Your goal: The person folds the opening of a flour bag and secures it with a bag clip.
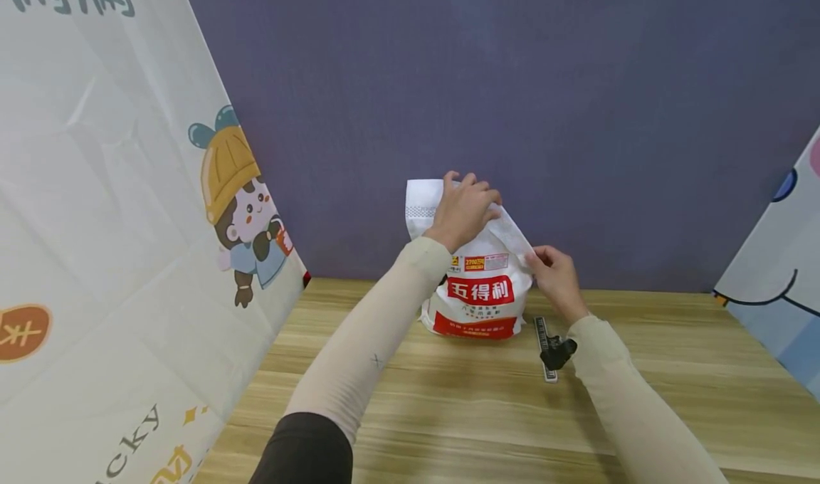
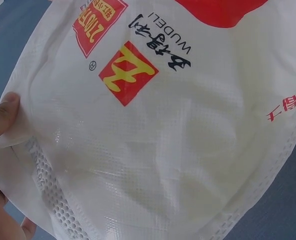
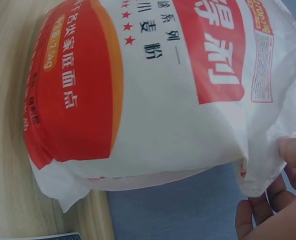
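A white flour bag point(image 1: 477, 292) with red and yellow print stands upright on the wooden table, full at the bottom and slack at the top. My left hand point(image 1: 466, 212) grips the bag's upper edge, its fingers bent over the fold. From the left wrist, the thumb point(image 2: 8, 112) presses the front of the bag near a dotted band, with the other fingers behind the edge. Lower on the right side, my right hand point(image 1: 559, 276) pinches a corner of the bag between thumb and fingers. The right wrist view shows that pinched corner beside the thumb point(image 3: 292, 150).
A narrow dark-and-white strip point(image 1: 546, 349) lies on the table point(image 1: 461, 413) right of the bag, partly behind the black camera on my right wrist. A dark blue-grey panel point(image 1: 512, 100) rises behind. Printed white sheeting point(image 1: 128, 206) hangs along the left side.
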Demonstrator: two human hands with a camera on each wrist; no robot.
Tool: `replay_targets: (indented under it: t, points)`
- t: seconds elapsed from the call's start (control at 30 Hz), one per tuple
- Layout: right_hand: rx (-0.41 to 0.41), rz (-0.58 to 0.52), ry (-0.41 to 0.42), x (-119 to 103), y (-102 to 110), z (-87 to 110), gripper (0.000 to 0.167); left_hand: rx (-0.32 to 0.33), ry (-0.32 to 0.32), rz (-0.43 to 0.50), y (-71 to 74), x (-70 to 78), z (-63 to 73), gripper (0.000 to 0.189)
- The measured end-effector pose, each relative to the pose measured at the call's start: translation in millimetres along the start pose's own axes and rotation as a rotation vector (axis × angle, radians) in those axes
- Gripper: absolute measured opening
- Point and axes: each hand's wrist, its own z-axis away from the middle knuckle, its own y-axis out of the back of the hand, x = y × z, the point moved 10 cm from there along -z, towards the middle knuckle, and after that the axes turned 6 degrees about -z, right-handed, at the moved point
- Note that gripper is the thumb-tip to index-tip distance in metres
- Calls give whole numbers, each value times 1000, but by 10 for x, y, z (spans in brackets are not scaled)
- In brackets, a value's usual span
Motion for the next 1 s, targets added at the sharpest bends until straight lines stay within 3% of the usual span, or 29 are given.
replay_targets:
  t: [0.53,1.0]
  points:
    - [6,17,-11,133,45,43,41,1,7,42,14,-48,16,23]
    - [22,3,-24,246,105,60,37,8,10,74,31,-103,46,24]
